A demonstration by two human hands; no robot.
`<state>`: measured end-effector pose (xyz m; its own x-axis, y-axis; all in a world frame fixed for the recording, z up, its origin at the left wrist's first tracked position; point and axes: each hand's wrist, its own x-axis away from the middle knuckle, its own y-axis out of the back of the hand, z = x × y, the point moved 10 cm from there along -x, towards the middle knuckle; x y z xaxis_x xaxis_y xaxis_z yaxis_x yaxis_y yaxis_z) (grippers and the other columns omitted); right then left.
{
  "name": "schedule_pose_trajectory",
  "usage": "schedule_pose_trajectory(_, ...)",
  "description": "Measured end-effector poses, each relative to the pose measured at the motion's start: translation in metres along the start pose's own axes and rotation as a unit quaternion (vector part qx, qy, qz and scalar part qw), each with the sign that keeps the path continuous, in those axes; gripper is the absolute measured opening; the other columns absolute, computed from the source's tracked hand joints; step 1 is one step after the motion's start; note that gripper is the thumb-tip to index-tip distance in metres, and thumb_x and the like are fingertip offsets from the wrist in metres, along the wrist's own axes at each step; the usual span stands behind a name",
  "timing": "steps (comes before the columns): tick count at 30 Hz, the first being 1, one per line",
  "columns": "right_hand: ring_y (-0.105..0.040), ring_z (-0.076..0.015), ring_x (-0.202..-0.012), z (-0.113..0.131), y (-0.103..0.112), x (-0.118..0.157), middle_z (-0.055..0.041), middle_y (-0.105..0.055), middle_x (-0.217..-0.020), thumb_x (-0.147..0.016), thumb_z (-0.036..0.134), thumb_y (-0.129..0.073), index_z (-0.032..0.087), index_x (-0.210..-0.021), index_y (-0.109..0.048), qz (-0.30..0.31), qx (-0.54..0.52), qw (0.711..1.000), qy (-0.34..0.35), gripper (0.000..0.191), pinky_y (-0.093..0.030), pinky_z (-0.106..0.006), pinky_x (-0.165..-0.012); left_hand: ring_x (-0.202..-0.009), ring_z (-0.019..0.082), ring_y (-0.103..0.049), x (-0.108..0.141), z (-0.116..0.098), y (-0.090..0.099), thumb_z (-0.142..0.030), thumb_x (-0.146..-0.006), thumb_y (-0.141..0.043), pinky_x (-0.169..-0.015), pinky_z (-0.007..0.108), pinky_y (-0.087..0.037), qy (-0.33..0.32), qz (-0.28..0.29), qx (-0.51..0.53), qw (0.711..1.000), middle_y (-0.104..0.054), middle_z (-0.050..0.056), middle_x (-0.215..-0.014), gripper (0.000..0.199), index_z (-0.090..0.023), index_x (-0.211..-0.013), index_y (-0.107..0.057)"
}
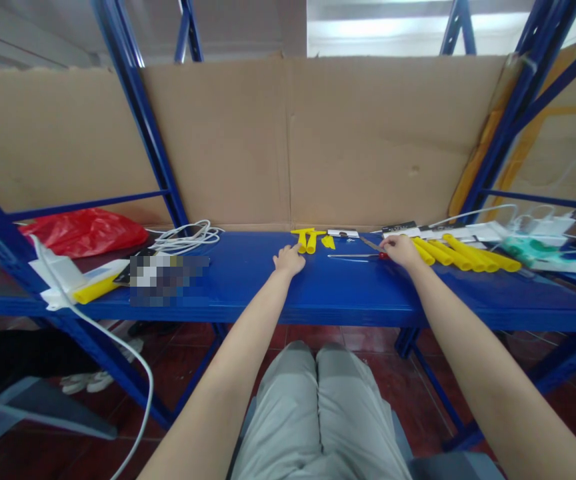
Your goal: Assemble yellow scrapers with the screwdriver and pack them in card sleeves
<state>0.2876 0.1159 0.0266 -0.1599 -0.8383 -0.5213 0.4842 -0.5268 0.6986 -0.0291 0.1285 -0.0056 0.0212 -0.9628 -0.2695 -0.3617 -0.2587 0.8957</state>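
Presumably tool-handling step: R hand (402, 251) part-curled at screwdriver (383, 255), hold unclear; L hand (289, 260) spread, graspless, by yellow T-pcs. (311, 244); next likely req. firm grip.

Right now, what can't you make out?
All head view:
- Whether the right hand grips the red handle: hand covers it.
- Any print on the black-and-white piece: too small.
- Whatever lies behind the pixelated patch: masked.
- Anything under the red plastic: covered.
- Grey chair: cut off by left edge.
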Motion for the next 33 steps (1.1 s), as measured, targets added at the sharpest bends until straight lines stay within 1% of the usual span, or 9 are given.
schedule_pose_trajectory(6, -0.062, -0.0162, -0.064, 0.002, 0.002, 0.001, -0.0032, -0.070, -0.070, -0.066, 0.008, -0.046, 0.017, -0.071, -0.072, 0.000, 0.008, 1.000, -0.007, 0.028, -0.047, -0.025, -0.065, -0.122, 0.026, -0.046, 0.004, -0.004, 0.006, -0.019, -0.081, -0.042, -0.097, 0.048, -0.037, -0.002, -0.007, -0.017, 1.000, -0.053, 0.007, -0.130, 0.049, -0.030, -0.128, -0.052)
schedule_pose_trajectory(10, -0.063, -0.0170, -0.067, 0.004, 0.002, 0.000, -0.0036, -0.070, -0.071, -0.066, 0.009, -0.046, 0.018, -0.069, -0.072, -0.005, 0.006, 1.000, 0.018, 0.027, -0.048, -0.026, -0.067, -0.118, 0.027, -0.048, 0.008, -0.010, 0.012, -0.017, -0.080, -0.043, -0.097, 0.050, -0.035, -0.007, -0.021, -0.047, 0.999, -0.057, 0.010, -0.125, 0.045, -0.027, -0.121, -0.056)
schedule_pose_trajectory(13, -0.063, -0.0170, -0.066, 0.006, 0.002, -0.001, -0.0032, -0.070, -0.069, -0.067, 0.011, -0.047, 0.019, -0.068, -0.072, -0.010, 0.000, 0.999, 0.037, 0.026, -0.048, -0.026, -0.067, -0.114, 0.027, -0.051, 0.011, -0.016, 0.018, -0.016, -0.080, -0.043, -0.096, 0.049, -0.035, -0.014, -0.040, -0.068, 0.997, -0.059, 0.012, -0.120, 0.040, -0.023, -0.115, -0.059)
schedule_pose_trajectory(18, -0.064, -0.0170, -0.067, 0.003, 0.002, 0.000, -0.0038, -0.071, -0.071, -0.068, 0.010, -0.047, 0.018, -0.070, -0.072, -0.007, 0.011, 1.000, 0.004, 0.026, -0.049, -0.026, -0.068, -0.110, 0.027, -0.053, 0.015, -0.021, 0.032, -0.018, -0.081, -0.043, -0.094, 0.047, -0.036, -0.022, -0.086, -0.070, 0.994, -0.060, 0.011, -0.115, 0.032, -0.022, -0.105, -0.064)
schedule_pose_trajectory(22, -0.064, -0.0165, -0.068, 0.005, 0.002, 0.001, -0.0033, -0.071, -0.071, -0.069, 0.011, -0.047, 0.018, -0.071, -0.072, -0.004, 0.012, 1.000, 0.004, 0.026, -0.049, -0.025, -0.068, -0.110, 0.027, -0.052, 0.018, -0.021, 0.040, -0.023, -0.080, -0.045, -0.092, 0.045, -0.038, -0.017, -0.111, -0.053, 0.992, -0.058, 0.011, -0.115, 0.028, -0.020, -0.100, -0.064)
schedule_pose_trajectory(25, -0.064, -0.0162, -0.067, 0.005, 0.001, 0.001, -0.0028, -0.071, -0.071, -0.069, 0.011, -0.047, 0.018, -0.070, -0.072, -0.003, 0.009, 1.000, 0.010, 0.025, -0.049, -0.025, -0.067, -0.113, 0.028, -0.050, 0.018, -0.019, 0.039, -0.029, -0.081, -0.046, -0.091, 0.044, -0.040, -0.012, -0.114, -0.041, 0.993, -0.056, 0.011, -0.118, 0.031, -0.019, -0.107, -0.060)
schedule_pose_trajectory(27, -0.064, -0.0165, -0.068, 0.005, 0.001, 0.001, -0.0030, -0.071, -0.070, -0.069, 0.011, -0.048, 0.018, -0.070, -0.072, -0.003, 0.008, 1.000, 0.014, 0.025, -0.049, -0.025, -0.068, -0.115, 0.028, -0.049, 0.017, -0.019, 0.034, -0.030, -0.081, -0.047, -0.091, 0.043, -0.041, -0.019, -0.102, -0.036, 0.994, -0.055, 0.012, -0.122, 0.035, -0.020, -0.113, -0.057)
schedule_pose_trajectory(31, -0.064, -0.0172, -0.068, 0.004, 0.001, 0.000, -0.0036, -0.071, -0.071, -0.067, 0.010, -0.047, 0.018, -0.069, -0.072, -0.003, 0.009, 1.000, 0.010, 0.026, -0.048, -0.026, -0.068, -0.118, 0.026, -0.046, 0.013, -0.014, 0.023, -0.020, -0.080, -0.046, -0.092, 0.040, -0.042, -0.019, -0.063, -0.038, 0.997, -0.051, 0.010, -0.129, 0.038, -0.021, -0.117, -0.055)
schedule_pose_trajectory(33, -0.064, -0.0171, -0.068, 0.004, 0.002, 0.000, -0.0032, -0.071, -0.071, -0.066, 0.009, -0.047, 0.018, -0.069, -0.071, -0.003, 0.005, 1.000, 0.011, 0.026, -0.048, -0.026, -0.068, -0.120, 0.025, -0.046, 0.012, -0.010, 0.023, -0.014, -0.079, -0.045, -0.092, 0.038, -0.041, -0.009, -0.061, -0.039, 0.997, -0.050, 0.009, -0.130, 0.040, -0.022, -0.116, -0.056)
